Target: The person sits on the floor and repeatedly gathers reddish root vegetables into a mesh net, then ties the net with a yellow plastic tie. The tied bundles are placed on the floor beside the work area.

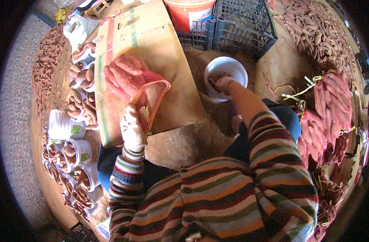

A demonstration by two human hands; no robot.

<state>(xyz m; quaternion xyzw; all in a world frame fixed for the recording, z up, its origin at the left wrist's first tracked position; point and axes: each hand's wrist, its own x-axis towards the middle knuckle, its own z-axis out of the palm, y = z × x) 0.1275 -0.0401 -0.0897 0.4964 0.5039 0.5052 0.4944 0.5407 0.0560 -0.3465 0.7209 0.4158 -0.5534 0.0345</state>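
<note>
attire of the worker, seen from above: a knitted cardigan (216,197) in narrow horizontal bands of orange, maroon, olive green, grey and near-black, closed at the front by round dark buttons (186,189). the left sleeve (126,181), similarly banded, reaches toward the wrist; the right sleeve (279,153) stops short, leaving the forearm (247,103) bare. the left hand (133,129) wears an off-white fabric glove, its cuff (133,154) gathered. legs: blue trousers (288,120).

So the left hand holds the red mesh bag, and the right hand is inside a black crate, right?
The crate is wrong: the head view shows the right hand inside the white bucket. The left hand does hold the red mesh bag.
</note>
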